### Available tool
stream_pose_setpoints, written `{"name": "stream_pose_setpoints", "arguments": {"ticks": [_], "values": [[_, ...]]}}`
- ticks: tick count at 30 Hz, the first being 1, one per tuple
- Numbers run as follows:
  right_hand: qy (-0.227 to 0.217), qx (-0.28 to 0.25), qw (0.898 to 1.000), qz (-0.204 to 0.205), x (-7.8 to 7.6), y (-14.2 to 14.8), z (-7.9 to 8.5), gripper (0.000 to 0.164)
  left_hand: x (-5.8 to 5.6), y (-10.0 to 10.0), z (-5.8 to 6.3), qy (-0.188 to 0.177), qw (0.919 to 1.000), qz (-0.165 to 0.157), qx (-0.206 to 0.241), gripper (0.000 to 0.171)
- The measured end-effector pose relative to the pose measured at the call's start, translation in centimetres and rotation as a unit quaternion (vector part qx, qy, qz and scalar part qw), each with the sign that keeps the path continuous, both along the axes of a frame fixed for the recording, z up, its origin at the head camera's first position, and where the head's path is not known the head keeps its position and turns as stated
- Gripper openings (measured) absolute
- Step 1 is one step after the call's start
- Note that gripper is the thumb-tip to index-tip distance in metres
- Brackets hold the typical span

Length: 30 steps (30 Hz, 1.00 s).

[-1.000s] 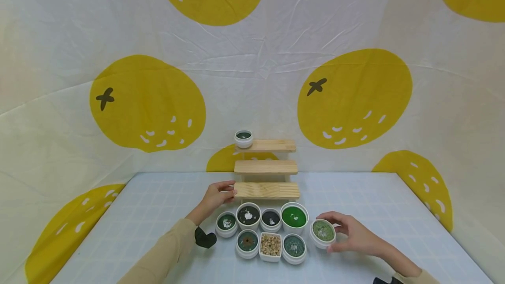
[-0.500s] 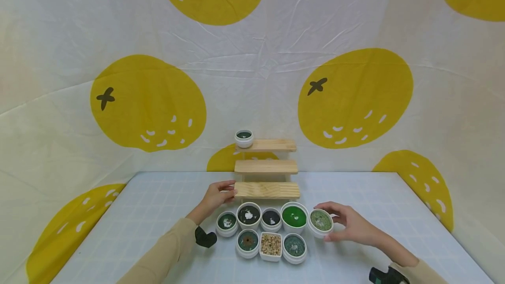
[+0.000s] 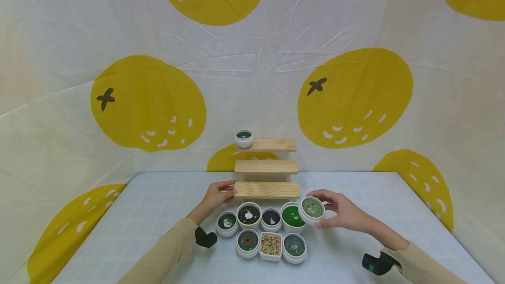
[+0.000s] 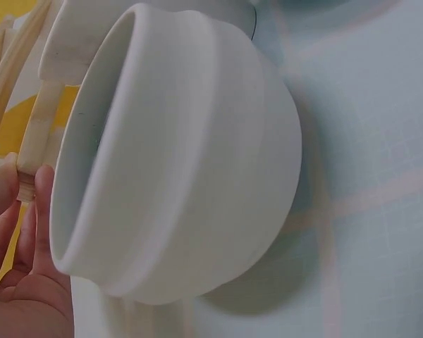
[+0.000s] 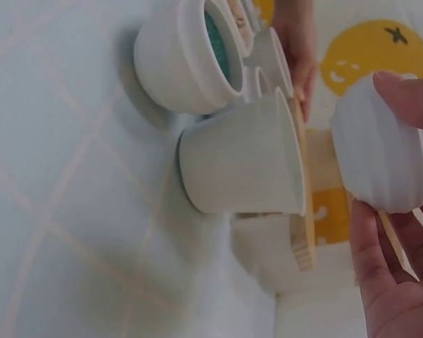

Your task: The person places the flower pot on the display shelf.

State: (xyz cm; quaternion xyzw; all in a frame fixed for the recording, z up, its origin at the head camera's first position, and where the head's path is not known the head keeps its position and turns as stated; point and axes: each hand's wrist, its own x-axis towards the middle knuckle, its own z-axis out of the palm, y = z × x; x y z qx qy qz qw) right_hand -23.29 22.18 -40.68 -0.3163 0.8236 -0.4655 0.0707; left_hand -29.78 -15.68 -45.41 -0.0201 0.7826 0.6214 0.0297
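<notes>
My right hand (image 3: 346, 214) grips a small white pot with a speckled green top (image 3: 313, 208) by its sides, thumb near and fingers behind. The pot is raised and overlaps the rim of the pot with a bright green top (image 3: 291, 216) in the head view. Seen in the right wrist view, the held white pot (image 5: 379, 151) hangs apart from the tall white pot (image 5: 243, 158). My left hand (image 3: 215, 196) pinches the left end of the lowest plank of a three-step wooden stand (image 3: 267, 190); the left wrist view shows its thumb and fingers (image 4: 35, 303) on the wood.
A white pot with a dark top (image 3: 244, 139) stands on the top step's left end. Before the stand are several white pots, a square dish of tan bits (image 3: 270, 246) among them. A white cloth with yellow fruit shapes (image 3: 252, 82) hangs behind the table.
My right hand has lifted the speckled green pot and carried it left and away from me, to over the bright green pot's edge. My left hand has stayed on the stand.
</notes>
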Motion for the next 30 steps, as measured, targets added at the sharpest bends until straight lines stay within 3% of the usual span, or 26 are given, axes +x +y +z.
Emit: {"name": "stream_pose_setpoints", "arguments": {"ticks": [6, 22, 30], "values": [[0.011, -0.001, 1.000, -0.008, -0.8, -0.9, 0.5, 0.066, 0.0, 0.0, 0.1, -0.001, 1.0000, 0.001, -0.003, 0.039], [-0.009, -0.011, 0.999, -0.050, -3.7, -3.2, 2.1, 0.068, 0.0, 0.0, -0.1, 0.005, 1.0000, -0.003, 0.003, 0.038], [0.011, -0.006, 0.998, -0.061, -5.2, -4.4, 2.7, 0.064, 0.0, 0.0, -0.1, 0.004, 1.0000, 0.000, 0.002, 0.038]]}}
